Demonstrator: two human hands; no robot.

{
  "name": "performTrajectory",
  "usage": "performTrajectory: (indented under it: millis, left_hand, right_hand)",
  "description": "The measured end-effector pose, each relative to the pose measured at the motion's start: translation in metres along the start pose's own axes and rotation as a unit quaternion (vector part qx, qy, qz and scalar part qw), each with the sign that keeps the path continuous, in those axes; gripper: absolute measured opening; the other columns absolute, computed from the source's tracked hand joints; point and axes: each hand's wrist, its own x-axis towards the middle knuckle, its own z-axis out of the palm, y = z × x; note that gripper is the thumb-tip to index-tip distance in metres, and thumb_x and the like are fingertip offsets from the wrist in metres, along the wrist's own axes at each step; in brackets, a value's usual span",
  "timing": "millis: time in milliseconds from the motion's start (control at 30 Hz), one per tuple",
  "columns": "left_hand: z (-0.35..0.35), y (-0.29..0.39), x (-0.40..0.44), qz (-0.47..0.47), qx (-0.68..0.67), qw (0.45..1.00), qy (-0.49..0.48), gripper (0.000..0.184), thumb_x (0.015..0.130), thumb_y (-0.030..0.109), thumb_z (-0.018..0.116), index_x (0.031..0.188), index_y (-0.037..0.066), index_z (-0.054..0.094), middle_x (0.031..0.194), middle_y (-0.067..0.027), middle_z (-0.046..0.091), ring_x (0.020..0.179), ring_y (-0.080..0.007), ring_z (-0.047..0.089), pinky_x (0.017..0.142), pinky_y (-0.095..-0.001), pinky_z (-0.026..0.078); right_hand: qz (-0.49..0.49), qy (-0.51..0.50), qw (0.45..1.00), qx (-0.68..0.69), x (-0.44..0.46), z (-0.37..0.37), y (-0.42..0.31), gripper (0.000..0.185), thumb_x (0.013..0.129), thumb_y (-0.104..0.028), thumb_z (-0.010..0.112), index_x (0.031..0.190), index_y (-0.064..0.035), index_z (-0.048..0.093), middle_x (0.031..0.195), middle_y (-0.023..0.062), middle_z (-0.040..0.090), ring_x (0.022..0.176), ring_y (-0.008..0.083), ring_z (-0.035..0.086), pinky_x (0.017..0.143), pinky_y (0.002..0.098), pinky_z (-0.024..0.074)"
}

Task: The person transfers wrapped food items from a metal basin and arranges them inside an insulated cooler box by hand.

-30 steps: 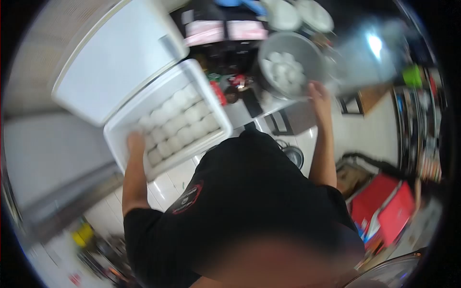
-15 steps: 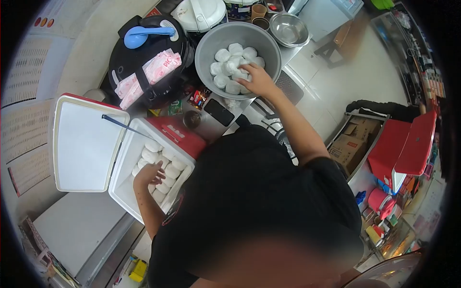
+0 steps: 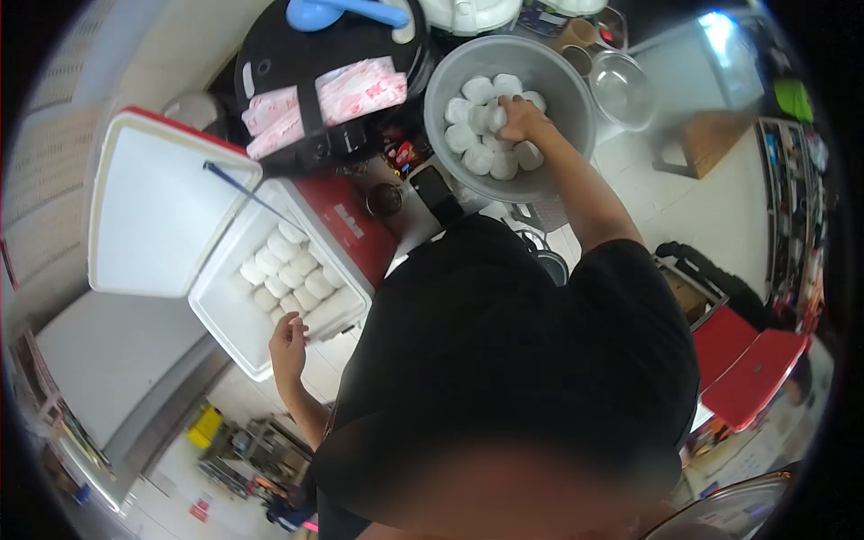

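Note:
My right hand reaches into a large grey pot, its fingers curled on a white round packet. More white round packets lie around it in the pot. My left hand is over the near edge of an open cooler box, fingers apart and nothing visible in them. Inside the cooler, white round packets are set in rows. The cooler's white-lined lid is tipped back, with a blue strap running to the box.
A black cooker holds folded pink-and-white paper bags and a blue scoop. Beside the pot are a metal bowl and paper cups. A dark phone lies on the counter. A red box stands at right.
My left hand has drawn back from among the packets to the cooler's near edge. My right hand stays at the packets in the pot. The whole view has shifted.

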Motion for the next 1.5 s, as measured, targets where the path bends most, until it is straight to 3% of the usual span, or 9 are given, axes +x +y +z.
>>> performTrajectory:
  millis: [533,700,733,833,1000,1100,1233,1400,1500]
  left_hand:
    - [0.016,-0.006,-0.019,0.026,-0.011,0.998,0.050,0.032,0.101,0.025,0.067,0.125,0.004,0.067,0.089,-0.0022,0.065,0.077,-0.0101,0.051,0.069,-0.0270,0.043]
    - [0.005,0.010,-0.008,0.048,-0.020,0.998,0.018,0.032,0.101,0.022,0.066,0.126,0.002,0.067,0.092,-0.0033,0.066,0.078,-0.0104,0.054,0.069,-0.0272,0.046]
    - [0.003,0.012,-0.006,0.074,-0.017,0.997,0.015,0.031,0.101,0.019,0.066,0.125,0.000,0.067,0.093,-0.0029,0.067,0.074,-0.0097,0.053,0.067,-0.0266,0.046]
    - [-0.004,0.016,0.004,0.103,-0.042,0.993,-0.028,0.033,0.101,0.017,0.066,0.129,0.000,0.065,0.097,-0.0046,0.068,0.081,-0.0110,0.059,0.074,-0.0265,0.050]
    - [-0.003,0.058,0.007,0.169,-0.199,0.957,-0.128,0.034,0.100,0.011,0.065,0.131,-0.002,0.061,0.107,-0.0076,0.070,0.103,-0.0153,0.066,0.094,-0.0293,0.052]
    - [0.036,0.098,0.013,0.227,-0.351,0.884,-0.211,0.063,0.097,0.009,0.069,0.152,0.000,0.039,0.153,-0.0117,0.044,0.134,-0.0239,0.050,0.110,-0.0407,0.045]
    - [0.070,0.138,-0.004,0.231,-0.540,0.771,-0.245,0.102,0.092,0.016,0.076,0.165,0.007,0.006,0.160,-0.0159,0.032,0.147,-0.0259,0.036,0.115,-0.0441,0.039]
    - [0.047,0.098,0.026,0.062,-0.601,0.793,-0.082,0.047,0.094,0.024,0.076,0.130,-0.001,0.058,0.115,-0.0091,0.069,0.104,-0.0202,0.068,0.090,-0.0372,0.057]
    - [0.006,0.045,0.048,0.002,-0.601,0.798,-0.050,0.045,0.092,0.026,0.077,0.126,0.002,0.061,0.117,-0.0108,0.068,0.109,-0.0232,0.067,0.093,-0.0420,0.056]
  right_hand:
    - [-0.064,0.053,0.977,-0.195,0.043,0.045,-0.060,0.076,0.073,-0.012,0.081,0.142,-0.0173,0.051,0.136,0.0158,0.056,0.121,0.0404,0.060,0.093,0.0448,0.0574]
    - [0.074,0.044,0.980,0.180,0.051,0.003,-0.028,0.074,0.064,-0.017,0.089,0.131,-0.0120,0.059,0.122,0.0135,0.065,0.118,0.0339,0.063,0.089,0.0414,0.0579]
    - [0.147,0.047,0.880,0.450,0.062,0.021,-0.009,0.062,0.068,-0.018,0.089,0.123,-0.0108,0.063,0.112,0.0067,0.067,0.111,0.0256,0.064,0.083,0.0410,0.0584]
    - [0.157,-0.138,0.734,0.646,0.049,0.007,0.022,0.056,0.075,-0.015,0.086,0.125,-0.0103,0.061,0.111,0.0035,0.065,0.105,0.0210,0.064,0.079,0.0401,0.0582]
    - [-0.039,-0.081,0.662,0.744,-0.083,-0.043,-0.028,0.071,0.076,-0.007,0.078,0.142,-0.0122,0.053,0.124,0.0068,0.063,0.112,0.0230,0.062,0.085,0.0385,0.0579]
    - [-0.117,-0.026,0.642,0.757,-0.170,-0.072,-0.141,0.080,0.064,-0.001,0.080,0.137,-0.0057,0.051,0.123,0.0130,0.062,0.112,0.0286,0.065,0.097,0.0401,0.0553]
    - [-0.173,-0.006,0.731,0.660,-0.232,-0.049,-0.277,0.064,0.064,-0.002,0.087,0.121,-0.0093,0.058,0.110,0.0033,0.061,0.103,0.0172,0.062,0.088,0.0310,0.0532]
    - [-0.368,0.063,0.836,0.401,-0.237,0.010,-0.379,0.060,0.065,-0.010,0.087,0.118,-0.0058,0.059,0.115,0.0143,0.062,0.109,0.0314,0.064,0.095,0.0399,0.0521]
    - [-0.449,0.063,0.864,0.222,-0.218,0.022,-0.414,0.055,0.068,-0.012,0.082,0.119,-0.0070,0.061,0.119,0.0158,0.063,0.111,0.0362,0.062,0.092,0.0442,0.0523]
